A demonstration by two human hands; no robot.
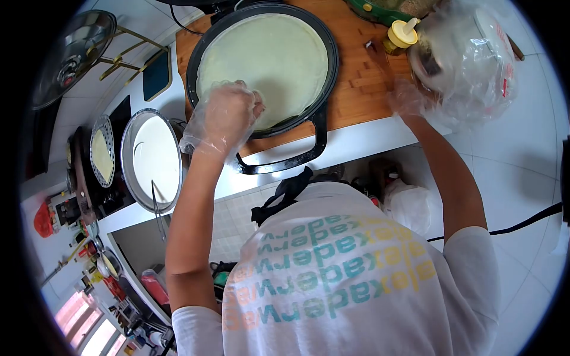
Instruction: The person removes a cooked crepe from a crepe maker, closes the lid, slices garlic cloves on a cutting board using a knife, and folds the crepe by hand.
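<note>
Fingers on the left hand (228, 115) are curled into a loose fist, knuckles up, forearm reaching up over the near edge of the tabletop (371, 135). That grip looks closed, but I can't tell if it's pinching anything. It's right over the near-left rim of the one pale round pancake (273, 65), which sits on one black griddle (332, 59) and spreads mostly beyond and to the right of the hand. The griddle's one visible loop handle (285, 165) pokes past the near edge. The right arm is stretched out, hand (409, 98) low by the tabletop's near-right corner, beside one brown stick-like tool (380, 59); can't tell if that grip is on it. Both hands wear clear plastic gloves, so two of those. Right of the griddle there's one yellow-topped bottle (402, 34) and one clear plastic bag (484, 71). Over left, one bowl of white liquid (155, 157), plus one perforated strainer (95, 145) with one pale piece (102, 157) in it.
</note>
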